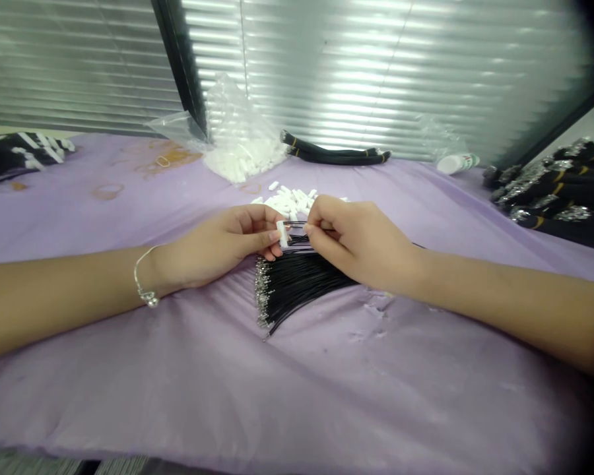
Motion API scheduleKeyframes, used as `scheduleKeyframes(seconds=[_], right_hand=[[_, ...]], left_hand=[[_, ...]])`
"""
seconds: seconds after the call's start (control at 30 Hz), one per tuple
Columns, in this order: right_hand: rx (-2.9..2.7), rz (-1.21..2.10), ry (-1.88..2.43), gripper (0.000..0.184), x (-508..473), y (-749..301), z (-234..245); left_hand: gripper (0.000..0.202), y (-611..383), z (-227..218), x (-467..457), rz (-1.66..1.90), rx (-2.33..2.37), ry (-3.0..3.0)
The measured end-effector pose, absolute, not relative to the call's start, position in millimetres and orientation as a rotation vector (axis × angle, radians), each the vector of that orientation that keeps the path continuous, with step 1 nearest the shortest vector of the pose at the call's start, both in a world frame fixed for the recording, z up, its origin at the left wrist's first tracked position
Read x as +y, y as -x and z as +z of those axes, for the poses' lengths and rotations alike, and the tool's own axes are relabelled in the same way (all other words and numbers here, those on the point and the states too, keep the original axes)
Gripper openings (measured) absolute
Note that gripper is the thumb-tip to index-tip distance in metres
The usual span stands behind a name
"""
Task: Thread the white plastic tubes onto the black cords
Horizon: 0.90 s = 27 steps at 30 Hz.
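Note:
Between the thumb and fingers of my left hand is a small white connector housing, held upright. Just to its right, my right hand pinches a thin black wire, whose end reaches the housing. Whether that end sits inside the housing I cannot tell. Below both hands, many black wires lie fanned out, their shiny metal tips in a row at the left. Behind my fingers is a loose pile of white connector housings, partly hidden by my right hand.
A clear plastic bag of white pieces stands at the back. Tied black wire bundles lie beside it, with more wire bundles at right. At far left are wires with white connectors. A white bottle lies back right on the purple cloth.

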State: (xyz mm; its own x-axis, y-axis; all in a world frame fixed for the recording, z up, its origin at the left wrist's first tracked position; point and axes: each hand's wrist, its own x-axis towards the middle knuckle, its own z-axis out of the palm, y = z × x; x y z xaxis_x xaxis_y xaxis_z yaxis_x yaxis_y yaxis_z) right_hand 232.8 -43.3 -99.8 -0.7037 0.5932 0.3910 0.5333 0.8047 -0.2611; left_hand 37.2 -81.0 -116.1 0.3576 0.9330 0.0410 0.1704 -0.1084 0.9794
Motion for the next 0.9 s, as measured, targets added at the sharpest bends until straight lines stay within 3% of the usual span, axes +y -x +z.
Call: scheduleKeyframes(seconds=[0.47,0.9], right_hand=[[-2.517,0.355,0.753,0.008,-37.8,-234.4,-103.5],[-2.490,0.312,0.762,0.012,-38.7,-232.5,-103.4]], left_hand=[[0.012,-36.1,-117.3,-82.2,0.889,1.035,-1.553],[0.012,-36.8,-116.6,-82.2,0.904,1.074,-1.609]])
